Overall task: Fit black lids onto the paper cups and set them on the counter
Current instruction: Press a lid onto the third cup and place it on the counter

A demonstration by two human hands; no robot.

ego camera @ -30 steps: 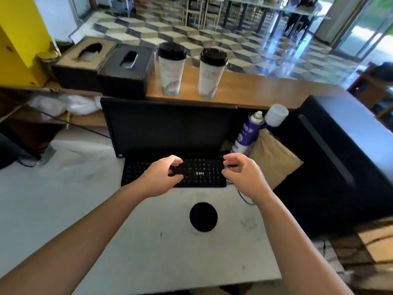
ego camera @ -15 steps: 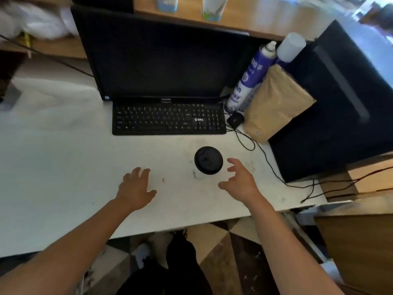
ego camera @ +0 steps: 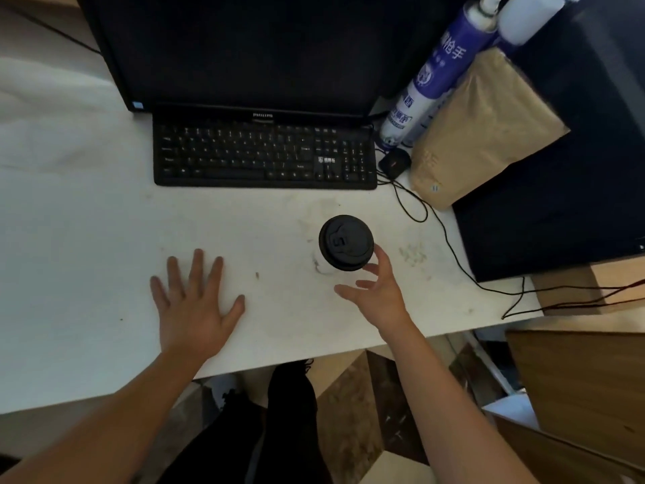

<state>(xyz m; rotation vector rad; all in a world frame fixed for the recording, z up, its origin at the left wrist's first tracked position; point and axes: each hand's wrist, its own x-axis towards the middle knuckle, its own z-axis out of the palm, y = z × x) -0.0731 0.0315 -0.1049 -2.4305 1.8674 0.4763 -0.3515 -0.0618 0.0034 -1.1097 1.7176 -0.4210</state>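
A paper cup with a black lid (ego camera: 346,242) stands upright on the white desk (ego camera: 87,239), seen from above so the lid hides most of the cup. My right hand (ego camera: 375,291) is just in front of and to the right of the cup, fingers spread and slightly bent, its fingertips at the lid's near right edge; contact is unclear. My left hand (ego camera: 195,302) lies flat on the desk, fingers spread, well to the left of the cup.
A black keyboard (ego camera: 265,155) and monitor (ego camera: 244,50) sit behind the cup. A mouse (ego camera: 394,162), a spray can (ego camera: 436,71), a brown paper bag (ego camera: 481,131) and a black box (ego camera: 565,190) crowd the right. Cables (ego camera: 453,253) run along the desk's right side.
The view has tilted down, so the two lidded cups on the wooden counter are out of frame. My right hand has moved closer to the lidded cup; my left hand has spread flat on the desk.
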